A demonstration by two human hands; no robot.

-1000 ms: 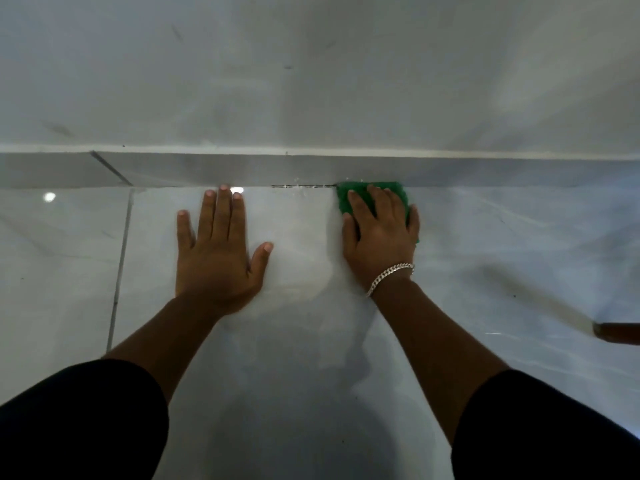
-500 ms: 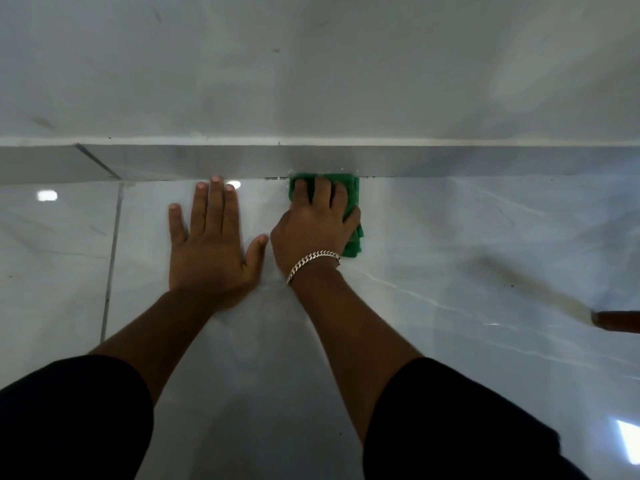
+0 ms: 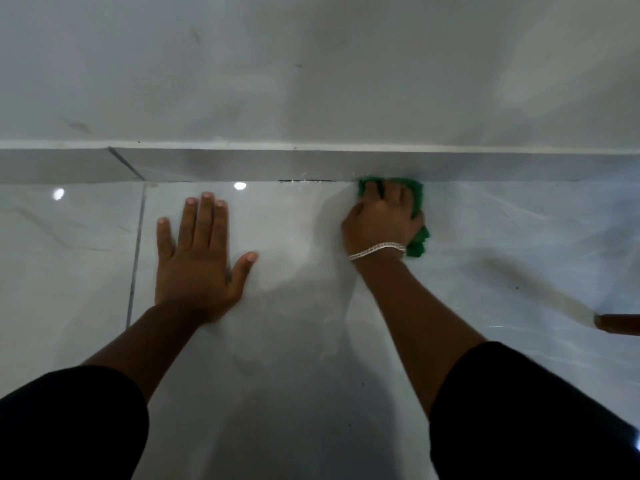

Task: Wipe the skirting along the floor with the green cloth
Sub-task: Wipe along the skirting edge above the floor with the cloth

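A grey tiled skirting (image 3: 242, 166) runs across the view where the wall meets the glossy floor. My right hand (image 3: 382, 220), with a silver bracelet at the wrist, presses the green cloth (image 3: 417, 197) against the foot of the skirting right of centre; most of the cloth is hidden under the fingers. A dark gritty streak (image 3: 304, 180) lies along the joint just left of the cloth. My left hand (image 3: 199, 258) rests flat on the floor with its fingers spread, apart from the skirting and holding nothing.
The pale marble-look floor (image 3: 519, 237) has a dark grout line (image 3: 135, 251) at the left. A brown wooden piece (image 3: 620, 324) juts in at the right edge. The plain white wall (image 3: 311, 71) rises above the skirting.
My right hand slid left with the cloth toward my left hand, then back to the right along the skirting's foot. My left hand stayed planted on the floor.
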